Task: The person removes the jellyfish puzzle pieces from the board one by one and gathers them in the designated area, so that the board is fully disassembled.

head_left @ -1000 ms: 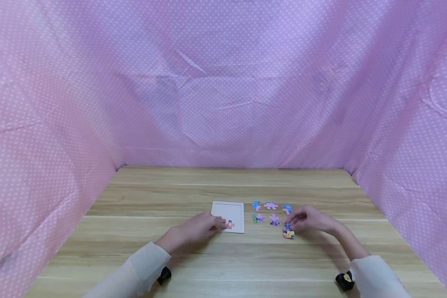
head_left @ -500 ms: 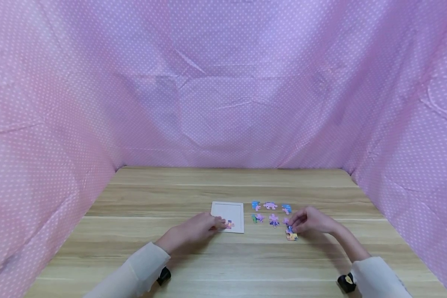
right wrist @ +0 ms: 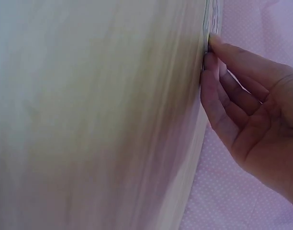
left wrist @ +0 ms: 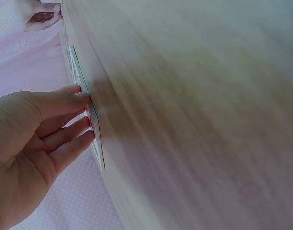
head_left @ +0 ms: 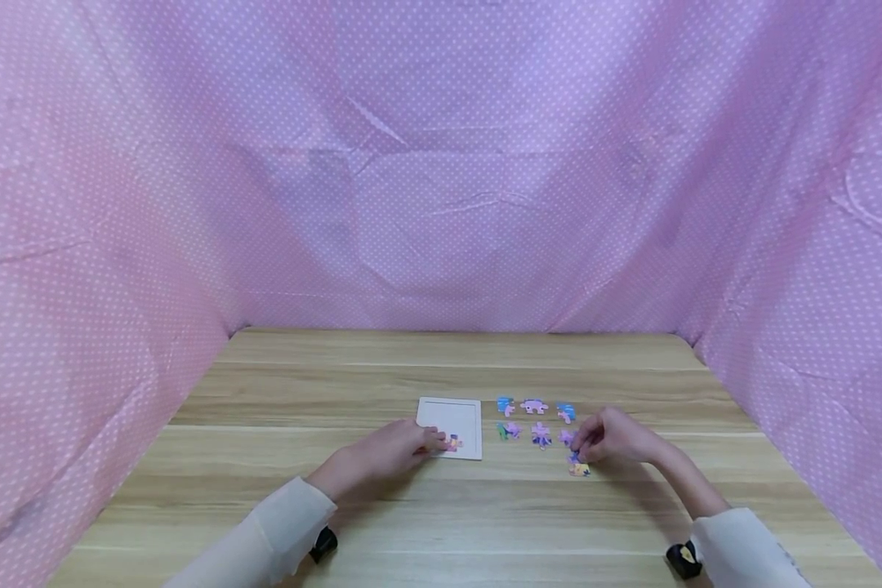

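Observation:
My left hand (head_left: 397, 445) rests at the lower left corner of a white puzzle frame (head_left: 470, 416). Its fingertips lie over the frame, beside a pink and orange puzzle piece (head_left: 453, 443) in the bottom part. In the left wrist view the thumb and fingers (left wrist: 84, 132) meet the frame's edge. On the right, my right hand (head_left: 610, 437) pinches a blue and yellow puzzle piece (head_left: 580, 469) at the tabletop, its upper part hidden by the fingertips. The right wrist view shows thumb and fingers (right wrist: 209, 86) bent close together at the table surface.
Loose puzzle pieces lie in rows between frame and right hand: a blue one (head_left: 505, 405), a pink one (head_left: 534, 406), another blue one (head_left: 566, 412), a green-purple one (head_left: 510, 430) and a purple one (head_left: 541, 434). A pink dotted cloth (head_left: 441, 204) surrounds the wooden table (head_left: 441, 359).
The blue and yellow piece has shifted slightly right and toward the near side with my right fingertips. A purple piece beside them has moved a little right. My left hand keeps its place.

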{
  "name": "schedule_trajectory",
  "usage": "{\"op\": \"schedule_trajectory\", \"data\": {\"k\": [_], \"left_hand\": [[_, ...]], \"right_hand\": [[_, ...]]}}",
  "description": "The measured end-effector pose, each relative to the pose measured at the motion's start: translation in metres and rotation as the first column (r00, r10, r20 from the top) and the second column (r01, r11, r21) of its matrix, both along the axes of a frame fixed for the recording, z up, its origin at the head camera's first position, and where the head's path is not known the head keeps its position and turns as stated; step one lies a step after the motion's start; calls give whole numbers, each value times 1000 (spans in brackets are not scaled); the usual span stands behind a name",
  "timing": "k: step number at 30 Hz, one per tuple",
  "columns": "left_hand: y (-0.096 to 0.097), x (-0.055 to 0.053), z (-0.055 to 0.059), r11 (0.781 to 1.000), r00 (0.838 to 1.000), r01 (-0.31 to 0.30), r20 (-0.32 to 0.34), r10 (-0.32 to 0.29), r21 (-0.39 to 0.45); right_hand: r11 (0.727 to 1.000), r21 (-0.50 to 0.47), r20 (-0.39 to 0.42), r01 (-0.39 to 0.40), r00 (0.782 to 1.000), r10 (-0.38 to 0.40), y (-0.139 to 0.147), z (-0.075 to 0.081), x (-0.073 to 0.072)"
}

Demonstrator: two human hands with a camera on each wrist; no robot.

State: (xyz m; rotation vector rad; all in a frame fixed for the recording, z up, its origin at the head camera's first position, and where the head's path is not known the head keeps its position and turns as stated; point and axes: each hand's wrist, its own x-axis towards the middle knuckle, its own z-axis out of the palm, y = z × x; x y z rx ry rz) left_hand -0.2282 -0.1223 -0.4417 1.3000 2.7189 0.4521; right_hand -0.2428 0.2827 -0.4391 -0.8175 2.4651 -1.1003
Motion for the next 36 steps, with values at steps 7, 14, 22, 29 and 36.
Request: {"op": "schedule_trajectory", "data": {"k": [7,14,22,29,36], "left_hand": [[1,-1,-1,1000,1000,2,-1,-2,6],[0,-1,-2,1000,1000,-6,-7,6,10],[-3,0,-2,998,1000,25,3,-25,61],[-3,2,-1,994,999,26,28,-29,109],[1,3,-1,997,995,-47,86,41,62]], "right_hand": [[1000,5,22,9,1000,-9,4,2,-2],[997,-19,86,73,994,-71,-4,4,-6],[998,-38,99,59,994,-55,-25,7,-13],[998,-31,100,61,993,-57,-40,7,-18],[998,-14,76,56,996,-55,-64,7,-24]]}}
